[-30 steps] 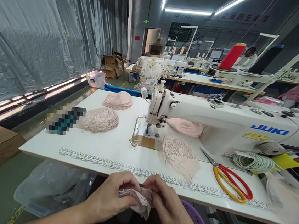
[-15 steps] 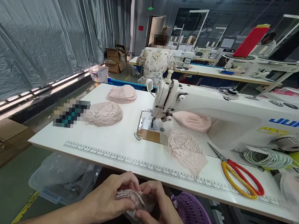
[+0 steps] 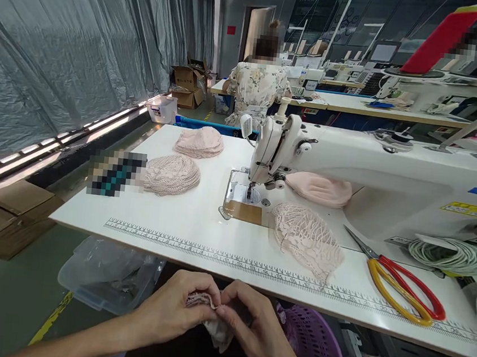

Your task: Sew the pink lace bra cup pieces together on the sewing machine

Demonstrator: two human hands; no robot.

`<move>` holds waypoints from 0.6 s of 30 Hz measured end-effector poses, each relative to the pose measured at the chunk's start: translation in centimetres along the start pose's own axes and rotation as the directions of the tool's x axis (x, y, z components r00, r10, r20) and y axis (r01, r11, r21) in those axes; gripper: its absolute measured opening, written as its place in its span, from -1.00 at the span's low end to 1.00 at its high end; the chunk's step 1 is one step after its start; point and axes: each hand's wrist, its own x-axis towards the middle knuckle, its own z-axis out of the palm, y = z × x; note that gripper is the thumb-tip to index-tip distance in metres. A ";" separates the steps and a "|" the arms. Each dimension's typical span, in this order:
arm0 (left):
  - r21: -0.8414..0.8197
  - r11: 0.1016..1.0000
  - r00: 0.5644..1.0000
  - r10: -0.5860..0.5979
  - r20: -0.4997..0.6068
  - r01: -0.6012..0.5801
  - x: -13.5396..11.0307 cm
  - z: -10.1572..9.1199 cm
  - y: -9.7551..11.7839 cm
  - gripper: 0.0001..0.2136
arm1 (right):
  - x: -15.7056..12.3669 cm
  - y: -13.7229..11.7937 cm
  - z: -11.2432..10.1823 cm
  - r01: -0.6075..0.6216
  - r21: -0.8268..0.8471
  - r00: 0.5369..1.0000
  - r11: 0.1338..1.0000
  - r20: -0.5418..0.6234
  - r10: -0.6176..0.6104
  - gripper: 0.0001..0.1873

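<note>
Holds crumpled lace piece at bottom center of frame, just off near edge of table. Grasps it with left hand, thumb and fingers closed on folded edge. Grasps it with right hand too, thumb and index pinching close beside left fingertips. Lets lower end of lace hang between both hands. Can't tell exact fold, partly hidden by fingers.

Shows sewing machine across center right, needle end near mid-frame. Includes loose lace right of center, flat on table, tip reaching printed ruler. Shows smooth pink pads behind that, under machine arm. Has lace stack left of center, pink stack just above it in frame. Has scissors at right, red and yellow handles, blades pointing upper left. Shows coiled cord near right edge.

Shows purple basket at lower right, beside right hand and below table level. Shows clear bin at lower left, cardboard box at far left. Includes person in floral top at upper center, back turned, seated at another table.
</note>
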 end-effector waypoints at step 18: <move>-0.120 0.988 0.993 -0.082 0.086 0.092 0.1 -0.2 -0.3 -0.92 | -0.6 0.4 -0.5 0.020 0.023 1.000 1.000 0.023 -0.020 -0.79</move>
